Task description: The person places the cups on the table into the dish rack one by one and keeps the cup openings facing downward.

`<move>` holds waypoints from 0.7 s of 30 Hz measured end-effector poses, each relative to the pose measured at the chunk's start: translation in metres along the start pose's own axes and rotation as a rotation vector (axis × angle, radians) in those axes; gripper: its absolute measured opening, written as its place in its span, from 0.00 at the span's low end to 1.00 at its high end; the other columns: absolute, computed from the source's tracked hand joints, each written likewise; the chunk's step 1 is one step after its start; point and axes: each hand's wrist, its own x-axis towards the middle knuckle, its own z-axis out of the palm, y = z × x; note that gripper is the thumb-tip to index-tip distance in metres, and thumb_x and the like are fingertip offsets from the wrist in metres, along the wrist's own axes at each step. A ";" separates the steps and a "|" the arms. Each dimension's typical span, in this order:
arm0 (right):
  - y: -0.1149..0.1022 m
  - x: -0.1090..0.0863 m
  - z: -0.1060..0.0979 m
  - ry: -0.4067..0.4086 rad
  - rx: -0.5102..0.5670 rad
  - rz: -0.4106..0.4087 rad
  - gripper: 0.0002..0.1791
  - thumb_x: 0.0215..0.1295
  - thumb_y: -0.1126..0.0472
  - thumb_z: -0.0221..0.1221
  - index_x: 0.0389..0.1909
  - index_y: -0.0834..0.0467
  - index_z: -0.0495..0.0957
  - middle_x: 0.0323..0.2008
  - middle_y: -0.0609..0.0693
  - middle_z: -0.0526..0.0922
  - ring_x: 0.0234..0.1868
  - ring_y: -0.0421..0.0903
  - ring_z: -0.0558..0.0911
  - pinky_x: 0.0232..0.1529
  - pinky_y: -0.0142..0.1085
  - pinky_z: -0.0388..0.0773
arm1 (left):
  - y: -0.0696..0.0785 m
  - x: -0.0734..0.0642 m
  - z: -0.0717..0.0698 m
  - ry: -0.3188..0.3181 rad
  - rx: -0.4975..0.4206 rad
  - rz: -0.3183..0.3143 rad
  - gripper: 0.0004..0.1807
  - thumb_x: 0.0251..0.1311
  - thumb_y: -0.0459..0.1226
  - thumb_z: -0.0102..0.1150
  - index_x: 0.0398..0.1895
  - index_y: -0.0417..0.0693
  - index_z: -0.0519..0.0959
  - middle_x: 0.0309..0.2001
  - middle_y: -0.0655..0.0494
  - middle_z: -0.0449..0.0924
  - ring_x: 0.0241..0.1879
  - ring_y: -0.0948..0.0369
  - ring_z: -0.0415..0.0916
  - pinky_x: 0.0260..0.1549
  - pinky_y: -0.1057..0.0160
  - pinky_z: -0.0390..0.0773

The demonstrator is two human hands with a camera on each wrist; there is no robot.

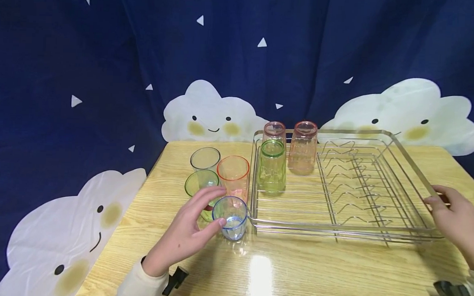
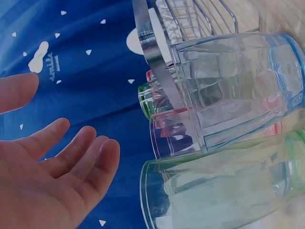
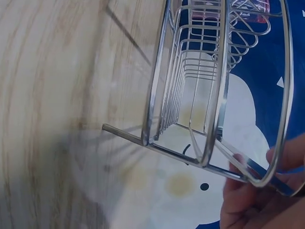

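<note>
My left hand (image 1: 190, 227) is over a blue-rimmed glass (image 1: 234, 231), thumb and fingers spread on either side of its mouth. The left wrist view shows the fingers loosely bent and apart from that upright glass (image 2: 233, 76). Close behind stand a green glass (image 1: 191, 188), partly hidden by the fingers, a red-rimmed glass (image 1: 233, 172) and a dark-rimmed glass (image 1: 205, 157). My right hand (image 1: 458, 221) grips the right rim of a metal wire dish rack (image 1: 413, 166). Upside down at the rack's left side are a green glass (image 1: 272, 171) and two pink glasses (image 1: 302, 148).
The rack's wavy wire dividers (image 1: 348, 192) run along its right half. Under everything is a wood-grain table (image 1: 315, 275). Behind it hangs a dark blue curtain (image 1: 233, 55) with white clouds and triangles. The rack's front edge lies near the blue-rimmed glass.
</note>
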 end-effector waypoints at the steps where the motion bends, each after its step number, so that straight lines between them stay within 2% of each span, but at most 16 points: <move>1: 0.000 -0.001 0.000 0.007 -0.006 0.001 0.27 0.78 0.61 0.36 0.66 0.78 0.58 0.46 0.76 0.74 0.31 0.60 0.76 0.25 0.35 0.64 | 0.000 0.000 0.000 -0.001 0.000 -0.003 0.31 0.58 0.32 0.64 0.66 0.53 0.72 0.65 0.57 0.73 0.64 0.58 0.71 0.50 0.61 0.80; 5: 0.001 -0.003 -0.001 -0.009 0.004 0.030 0.27 0.76 0.62 0.32 0.66 0.77 0.59 0.43 0.74 0.75 0.22 0.45 0.65 0.22 0.34 0.60 | 0.001 0.000 0.001 -0.001 0.000 -0.014 0.31 0.57 0.32 0.64 0.66 0.53 0.72 0.65 0.57 0.73 0.64 0.58 0.71 0.50 0.60 0.80; 13: 0.004 0.000 0.001 -0.024 0.015 0.054 0.29 0.76 0.62 0.30 0.67 0.78 0.59 0.41 0.76 0.75 0.24 0.50 0.68 0.23 0.36 0.62 | -0.001 -0.001 -0.002 0.012 0.001 -0.007 0.30 0.58 0.32 0.64 0.66 0.54 0.72 0.65 0.56 0.73 0.63 0.59 0.71 0.50 0.60 0.80; 21: 0.005 -0.003 -0.001 -0.031 0.028 0.065 0.28 0.77 0.61 0.30 0.67 0.77 0.60 0.42 0.75 0.75 0.24 0.49 0.68 0.23 0.35 0.62 | -0.003 0.000 -0.018 0.086 0.024 0.020 0.26 0.58 0.28 0.64 0.61 0.50 0.76 0.61 0.53 0.77 0.57 0.60 0.75 0.47 0.62 0.81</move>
